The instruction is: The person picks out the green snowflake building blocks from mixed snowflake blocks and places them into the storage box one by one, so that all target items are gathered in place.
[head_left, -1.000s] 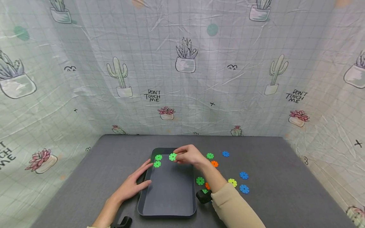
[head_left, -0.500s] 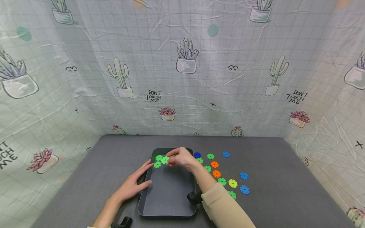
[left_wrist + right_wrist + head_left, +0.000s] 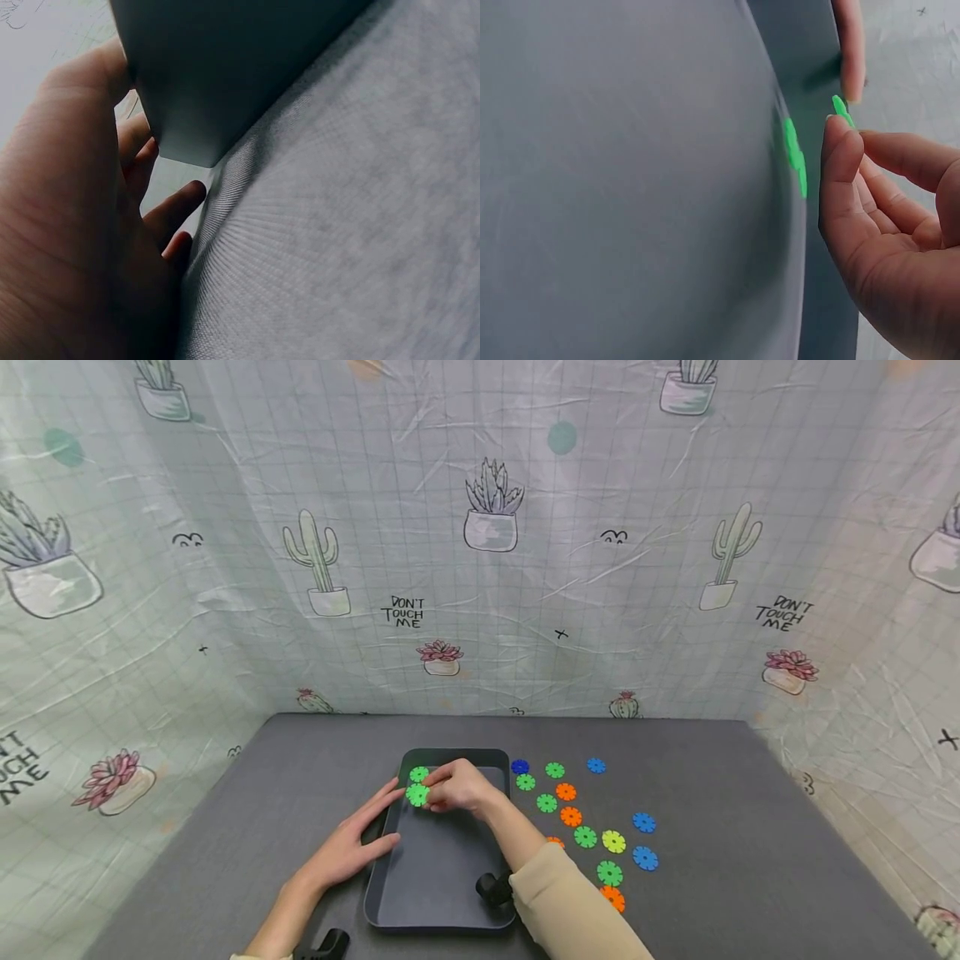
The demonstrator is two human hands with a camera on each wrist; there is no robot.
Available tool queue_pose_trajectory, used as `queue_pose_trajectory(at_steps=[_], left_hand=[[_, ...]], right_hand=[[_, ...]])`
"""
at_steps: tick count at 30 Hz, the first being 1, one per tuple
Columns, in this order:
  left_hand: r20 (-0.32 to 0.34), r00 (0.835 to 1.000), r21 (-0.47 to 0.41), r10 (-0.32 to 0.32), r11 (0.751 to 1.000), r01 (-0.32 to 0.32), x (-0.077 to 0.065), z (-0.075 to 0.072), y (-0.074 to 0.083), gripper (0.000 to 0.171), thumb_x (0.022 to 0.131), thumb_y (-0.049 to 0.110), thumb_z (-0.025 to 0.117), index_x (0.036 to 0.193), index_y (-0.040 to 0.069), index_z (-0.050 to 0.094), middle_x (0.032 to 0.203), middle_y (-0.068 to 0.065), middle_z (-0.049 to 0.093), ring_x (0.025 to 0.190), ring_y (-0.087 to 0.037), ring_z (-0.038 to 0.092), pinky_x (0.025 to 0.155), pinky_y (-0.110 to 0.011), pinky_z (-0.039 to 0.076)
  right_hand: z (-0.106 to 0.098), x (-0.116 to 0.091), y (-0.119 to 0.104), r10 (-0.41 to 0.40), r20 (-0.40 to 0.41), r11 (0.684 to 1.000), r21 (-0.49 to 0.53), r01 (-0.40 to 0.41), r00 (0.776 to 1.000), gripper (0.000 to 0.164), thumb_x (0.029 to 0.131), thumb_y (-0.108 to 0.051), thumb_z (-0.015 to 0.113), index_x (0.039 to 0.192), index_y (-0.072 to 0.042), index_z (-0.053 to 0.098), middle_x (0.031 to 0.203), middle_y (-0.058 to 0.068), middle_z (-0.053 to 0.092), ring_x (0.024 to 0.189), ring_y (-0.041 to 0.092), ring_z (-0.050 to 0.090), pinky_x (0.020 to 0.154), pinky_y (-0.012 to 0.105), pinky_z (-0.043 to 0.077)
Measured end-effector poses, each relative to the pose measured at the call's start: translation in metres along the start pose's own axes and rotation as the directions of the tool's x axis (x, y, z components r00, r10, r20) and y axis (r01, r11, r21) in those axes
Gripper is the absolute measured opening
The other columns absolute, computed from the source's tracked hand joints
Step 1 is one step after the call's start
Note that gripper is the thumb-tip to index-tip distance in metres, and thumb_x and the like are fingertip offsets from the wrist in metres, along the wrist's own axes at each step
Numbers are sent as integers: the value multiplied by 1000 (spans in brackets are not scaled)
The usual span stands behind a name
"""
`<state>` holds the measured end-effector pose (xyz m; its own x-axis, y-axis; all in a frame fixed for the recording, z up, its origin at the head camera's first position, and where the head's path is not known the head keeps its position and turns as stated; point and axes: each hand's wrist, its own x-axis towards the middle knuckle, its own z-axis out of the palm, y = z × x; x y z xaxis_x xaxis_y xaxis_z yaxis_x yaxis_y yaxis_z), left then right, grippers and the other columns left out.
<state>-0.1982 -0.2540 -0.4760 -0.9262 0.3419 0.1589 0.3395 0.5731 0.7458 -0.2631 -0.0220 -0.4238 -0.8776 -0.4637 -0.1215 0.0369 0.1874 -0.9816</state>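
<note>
In the head view, my right hand [image 3: 463, 788] is over the far left part of a dark grey tray [image 3: 442, 885], pinching a green notched plastic disc [image 3: 417, 795] between thumb and fingertips. Beyond it, another green disc [image 3: 418, 774] lies in the tray. The right wrist view shows the held disc edge-on above the tray floor, with two green discs [image 3: 796, 156] lying below. My left hand [image 3: 351, 843], fingers extended and thumb spread, rests along the tray's left rim. In the left wrist view that hand [image 3: 67, 187] is against the tray's outer wall [image 3: 210, 90].
Right of the tray, loose notched discs are scattered on the grey table [image 3: 720, 860]: several green [image 3: 585, 837], several orange [image 3: 571, 816], several blue [image 3: 645, 858] and one yellow [image 3: 613, 842]. A printed curtain [image 3: 570, 568] encloses the table behind and at the sides.
My right hand has moved left and nearer across the tray with the green disc, which now overlaps the nearer lying disc. The left hand has stayed at the rim.
</note>
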Motion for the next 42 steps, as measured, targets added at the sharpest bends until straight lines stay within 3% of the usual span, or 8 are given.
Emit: queue_pose_trajectory(at_steps=[3, 9, 18, 32, 42], left_hand=[[-3, 1000, -3, 17, 1000, -17, 0, -1, 0, 65, 98, 33, 67, 156, 19, 42, 166, 0, 24, 149, -34, 24, 108, -68, 26], [-5, 999, -9, 33, 999, -33, 1, -3, 0, 65, 98, 32, 68, 156, 18, 42, 166, 1, 24, 149, -33, 24, 108, -68, 26], [-2, 1000, -23, 26, 999, -26, 0, -2, 0, 66, 98, 32, 68, 157, 18, 41, 166, -2, 23, 149, -34, 23, 108, -69, 26], [-12, 999, -16, 45, 999, -45, -1, 1, -3, 65, 99, 30, 67, 156, 16, 41, 166, -6, 24, 148, -38, 23, 107, -70, 27], [-9, 999, -18, 45, 999, -45, 0, 1, -5, 66, 98, 30, 67, 157, 17, 41, 166, -4, 24, 148, -36, 23, 107, -70, 26]], right_hand=[[4, 2, 2, 2, 9, 1000, -2, -2, 1000, 28, 85, 11, 67, 113, 13, 69, 87, 19, 72, 78, 28, 73, 73, 39, 60], [9, 5, 3, 24, 1, 1000, -14, -24, 1000, 26, 84, 13, 66, 110, 13, 70, 85, 17, 72, 68, 17, 69, 71, 37, 60], [20, 4, 7, 48, -50, 998, -38, -50, 998, 25, 83, 14, 67, 107, 11, 72, 83, 18, 72, 71, 26, 72, 67, 35, 60], [29, 3, 7, 6, -111, 980, -197, -28, 994, 17, 81, 12, 73, 97, 8, 75, 73, 9, 71, 59, 15, 67, 60, 30, 58], [25, 2, 10, 10, -101, 991, -130, -23, 995, 10, 85, 10, 72, 95, 8, 75, 73, 12, 71, 65, 22, 71, 63, 32, 59]])
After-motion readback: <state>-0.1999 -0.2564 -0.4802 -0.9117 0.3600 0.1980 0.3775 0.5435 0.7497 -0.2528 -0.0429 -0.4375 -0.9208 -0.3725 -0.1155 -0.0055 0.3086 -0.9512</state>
